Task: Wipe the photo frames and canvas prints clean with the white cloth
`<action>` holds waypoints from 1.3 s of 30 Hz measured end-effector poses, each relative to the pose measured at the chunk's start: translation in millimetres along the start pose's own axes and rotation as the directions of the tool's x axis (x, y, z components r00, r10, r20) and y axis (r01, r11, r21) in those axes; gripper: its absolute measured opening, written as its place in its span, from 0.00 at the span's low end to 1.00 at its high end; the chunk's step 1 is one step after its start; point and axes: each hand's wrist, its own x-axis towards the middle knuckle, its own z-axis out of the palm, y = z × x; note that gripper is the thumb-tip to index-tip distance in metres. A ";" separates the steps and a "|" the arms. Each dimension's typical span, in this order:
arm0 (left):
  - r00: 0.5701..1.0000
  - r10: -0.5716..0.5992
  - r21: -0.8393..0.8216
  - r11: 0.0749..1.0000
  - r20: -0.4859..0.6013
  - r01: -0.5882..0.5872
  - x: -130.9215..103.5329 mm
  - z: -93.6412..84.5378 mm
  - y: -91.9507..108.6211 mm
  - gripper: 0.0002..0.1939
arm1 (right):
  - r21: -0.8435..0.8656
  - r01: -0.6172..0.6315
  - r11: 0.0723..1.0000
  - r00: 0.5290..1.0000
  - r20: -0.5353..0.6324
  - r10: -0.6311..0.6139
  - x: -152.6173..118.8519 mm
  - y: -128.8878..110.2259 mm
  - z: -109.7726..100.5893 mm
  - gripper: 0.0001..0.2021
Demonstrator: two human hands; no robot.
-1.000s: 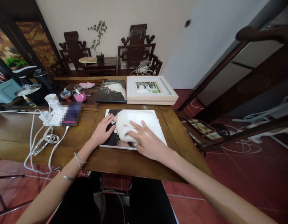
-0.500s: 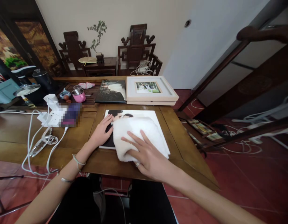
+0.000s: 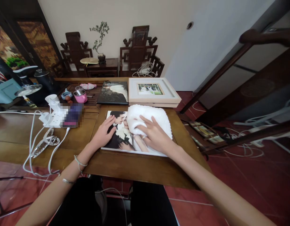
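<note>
A white-edged photo panel (image 3: pixel 122 135) with a wedding picture lies flat on the wooden table before me. My left hand (image 3: pixel 103 133) rests flat on its left side, fingers extended, holding nothing. Over the upper right part of the panel is a fluffy white towel (image 3: pixel 156 113), which covers that corner. My right hand (image 3: pixel 156 134) grips the towel from above, with folds bunched between its fingers and thumb. A ring shows on one finger of that hand.
Behind the panel lie a dark photo panel (image 3: pixel 113 92) and a pale framed photo (image 3: pixel 154 91). To the left are a pink mug (image 3: pixel 80 96), a power strip (image 3: pixel 55 117) with white cables, and a clear hair claw (image 3: pixel 44 143). A dark wooden rail (image 3: pixel 217 72) stands at right.
My right hand has slid the towel up and to the right across the panel, uncovering its middle and lower part. My left hand has stayed in place on the panel.
</note>
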 end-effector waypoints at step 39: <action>1.000 0.008 -0.016 1.000 -0.003 -0.008 -0.7 -1.5 -4.2 0.27 | 0.081 0.141 0.987 0.986 0.080 -0.147 -45.4 -62.4 -10.5 0.25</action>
